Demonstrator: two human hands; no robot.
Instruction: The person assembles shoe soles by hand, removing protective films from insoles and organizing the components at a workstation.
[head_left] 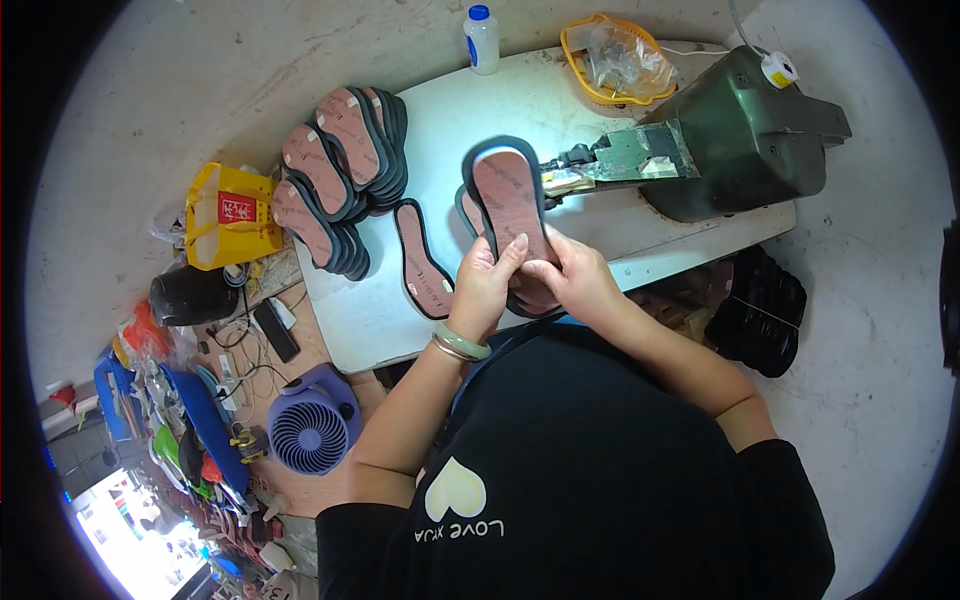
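Both my hands hold one shoe sole [508, 195], reddish brown with a dark rim, upright over the white table [370, 320]. My left hand [486, 283] grips its lower left edge, thumb on the brown face. My right hand [572, 275] grips the lower right edge. The sole's top end lies close to the nose of a green machine [735, 130]. More soles lie beneath it, partly hidden. A single sole [422, 258] lies flat to the left.
Stacks of similar soles [340, 175] fan out at the table's left. A white bottle [482, 40] and a yellow basket [615, 60] stand at the far edge. Dark soles [762, 310] pile up on the right. A purple fan [310, 425] and yellow bag [230, 215] sit left.
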